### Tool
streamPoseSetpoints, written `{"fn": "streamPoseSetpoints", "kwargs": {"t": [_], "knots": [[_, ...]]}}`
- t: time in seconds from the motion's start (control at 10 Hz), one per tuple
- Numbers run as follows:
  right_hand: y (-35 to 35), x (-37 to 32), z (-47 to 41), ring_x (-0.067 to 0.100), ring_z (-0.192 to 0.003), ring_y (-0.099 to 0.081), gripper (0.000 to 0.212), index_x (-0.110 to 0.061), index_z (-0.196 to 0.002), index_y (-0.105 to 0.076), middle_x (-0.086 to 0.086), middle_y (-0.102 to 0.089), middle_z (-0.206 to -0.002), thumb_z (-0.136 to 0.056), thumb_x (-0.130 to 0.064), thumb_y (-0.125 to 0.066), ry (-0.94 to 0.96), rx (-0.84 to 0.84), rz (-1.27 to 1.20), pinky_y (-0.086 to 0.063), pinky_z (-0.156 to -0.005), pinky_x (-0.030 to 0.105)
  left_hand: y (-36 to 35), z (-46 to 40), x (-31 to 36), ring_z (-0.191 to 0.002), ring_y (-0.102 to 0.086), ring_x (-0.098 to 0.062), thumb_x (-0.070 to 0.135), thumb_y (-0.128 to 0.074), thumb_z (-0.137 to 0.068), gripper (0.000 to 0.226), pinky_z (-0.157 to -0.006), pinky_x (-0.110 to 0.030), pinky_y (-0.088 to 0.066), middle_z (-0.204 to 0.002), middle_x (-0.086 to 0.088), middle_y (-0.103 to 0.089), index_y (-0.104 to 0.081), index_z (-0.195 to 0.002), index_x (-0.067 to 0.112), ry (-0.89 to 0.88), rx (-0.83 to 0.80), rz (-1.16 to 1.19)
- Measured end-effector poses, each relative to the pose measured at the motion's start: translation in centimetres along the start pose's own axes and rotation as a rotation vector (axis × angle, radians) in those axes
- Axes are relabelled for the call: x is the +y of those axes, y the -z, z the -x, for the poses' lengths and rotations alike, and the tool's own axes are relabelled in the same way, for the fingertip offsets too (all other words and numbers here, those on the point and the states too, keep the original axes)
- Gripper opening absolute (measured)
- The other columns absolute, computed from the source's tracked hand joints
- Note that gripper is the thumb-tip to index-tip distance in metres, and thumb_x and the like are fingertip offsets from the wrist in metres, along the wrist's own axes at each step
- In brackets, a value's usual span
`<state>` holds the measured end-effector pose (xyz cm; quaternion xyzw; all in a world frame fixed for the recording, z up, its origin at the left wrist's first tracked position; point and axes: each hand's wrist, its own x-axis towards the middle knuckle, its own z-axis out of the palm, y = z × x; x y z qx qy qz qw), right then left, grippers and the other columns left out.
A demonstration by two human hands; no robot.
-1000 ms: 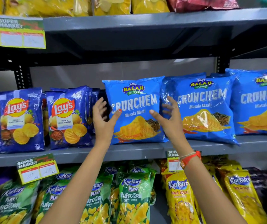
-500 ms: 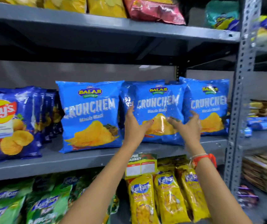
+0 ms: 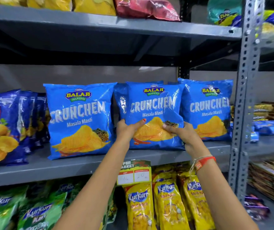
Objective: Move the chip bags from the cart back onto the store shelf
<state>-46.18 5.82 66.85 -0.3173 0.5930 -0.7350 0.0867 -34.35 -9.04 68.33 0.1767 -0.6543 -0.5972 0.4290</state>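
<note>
Three blue Balaji Crunchem bags stand upright in a row on the grey middle shelf (image 3: 86,165). My left hand (image 3: 128,128) and my right hand (image 3: 181,134) grip the lower sides of the middle Crunchem bag (image 3: 153,107), thumbs on its front. More bags stand behind it. The left Crunchem bag (image 3: 78,120) stands free, a hand's width from my left hand. The right Crunchem bag (image 3: 207,110) touches the middle one. The cart is out of view.
Dark blue Lay's bags (image 3: 3,127) fill the shelf's left end. Green and yellow Kurkure bags (image 3: 169,205) hang below, behind a price tag (image 3: 133,173). A perforated grey upright (image 3: 247,97) bounds the bay on the right. Yellow and red bags (image 3: 146,7) sit on the shelf above.
My hands went from open in front of the left Crunchem bag, moved right to the middle bag, and closed on its lower sides. My view swung right.
</note>
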Motion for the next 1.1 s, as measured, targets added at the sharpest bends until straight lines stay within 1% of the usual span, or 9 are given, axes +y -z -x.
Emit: {"fn": "streamPoseSetpoints", "kwargs": {"t": [0.1,0.2,0.3,0.5,0.7,0.8,0.9,1.0,1.1], "knots": [[0.1,0.0,-0.6,0.015,-0.086,-0.068,0.044,-0.007,-0.112,-0.062,0.003,-0.071,-0.098,-0.070,-0.008,-0.076,0.029,-0.036,-0.018,-0.059,-0.066,0.019,0.3,0.1,0.2,-0.107,-0.059,-0.023,0.042,-0.085,-0.051,0.077,-0.092,-0.040,-0.049,-0.115,-0.003,-0.065,-0.058,-0.112,0.003,0.022,-0.037,0.013],[0.1,0.5,-1.1,0.014,-0.092,-0.068,0.045,-0.010,-0.113,-0.062,0.002,-0.071,-0.103,-0.070,-0.009,-0.077,0.036,-0.091,-0.032,-0.058,-0.069,0.017,0.5,0.5,-0.2,-0.108,-0.060,-0.024,0.036,-0.086,-0.052,0.073,-0.088,-0.036,-0.049,-0.116,-0.007,-0.066,-0.060,-0.112,0.007,-0.014,0.016,0.030],[0.1,1.1,-1.5,0.012,-0.093,-0.067,0.041,-0.014,-0.109,-0.063,0.000,-0.071,-0.104,-0.071,-0.010,-0.076,0.025,-0.130,-0.031,-0.056,-0.068,0.016,0.4,0.7,-0.8,-0.105,-0.061,-0.025,0.022,-0.083,-0.061,0.054,-0.084,-0.035,-0.048,-0.112,-0.008,-0.068,-0.062,-0.108,0.008,-0.047,0.055,0.072],[0.4,1.5,-2.1,0.017,-0.099,-0.067,0.050,-0.011,-0.114,-0.061,0.002,-0.071,-0.106,-0.067,-0.015,-0.078,0.026,-0.141,-0.035,-0.055,-0.078,0.024,-0.1,0.8,-1.1,-0.110,-0.059,-0.024,0.023,-0.084,-0.060,0.064,-0.093,-0.038,-0.049,-0.118,-0.008,-0.065,-0.057,-0.116,0.009,-0.071,0.077,0.095],[0.7,1.6,-2.1,0.017,-0.101,-0.065,0.040,-0.016,-0.110,-0.061,0.001,-0.070,-0.107,-0.072,-0.016,-0.075,0.041,-0.140,-0.019,-0.055,-0.076,0.020,-0.5,0.7,-1.7,-0.108,-0.061,-0.024,0.022,-0.082,-0.062,0.059,-0.093,-0.041,-0.052,-0.116,-0.008,-0.066,-0.057,-0.115,0.011,-0.112,0.076,0.082],[0.6,1.5,-1.9,0.018,-0.103,-0.064,0.044,-0.017,-0.111,-0.060,0.004,-0.068,-0.111,-0.071,-0.020,-0.077,0.080,-0.079,0.035,-0.053,-0.083,0.026,-0.5,0.7,-1.7,-0.108,-0.060,-0.023,0.023,-0.082,-0.063,0.061,-0.084,-0.033,-0.052,-0.120,-0.009,-0.063,-0.055,-0.116,0.011,-0.132,0.086,0.073],[0.5,1.7,-1.8,0.019,-0.113,-0.057,0.075,-0.013,-0.125,-0.052,0.004,-0.062,-0.122,-0.060,-0.039,-0.082,0.136,0.025,0.151,-0.049,-0.097,0.037,-0.6,0.8,-2.0,-0.108,-0.059,-0.022,0.025,-0.081,-0.064,0.062,-0.077,-0.026,-0.050,-0.122,-0.010,-0.060,-0.052,-0.117,0.012,-0.159,0.095,0.033],[0.3,1.0,-0.3,0.022,-0.126,-0.049,0.094,-0.013,-0.132,-0.044,0.008,-0.055,-0.134,-0.053,-0.049,-0.080,0.167,0.096,0.264,-0.044,-0.105,0.040,-0.5,1.0,-2.0,-0.113,-0.056,-0.025,0.027,-0.081,-0.064,0.069,-0.087,-0.037,-0.053,-0.125,-0.009,-0.058,-0.047,-0.123,0.013,-0.167,0.116,0.000],[0.1,0.5,1.5,0.024,-0.129,-0.046,0.085,-0.011,-0.139,-0.035,0.010,-0.049,-0.141,-0.069,-0.034,-0.077,0.299,0.251,0.436,-0.041,-0.103,0.038,-0.8,1.5,-2.1,-0.122,-0.050,-0.023,0.034,-0.080,-0.064,0.079,-0.102,-0.047,-0.046,-0.134,-0.006,-0.052,-0.039,-0.131,0.019,-0.252,0.206,-0.026]]}}
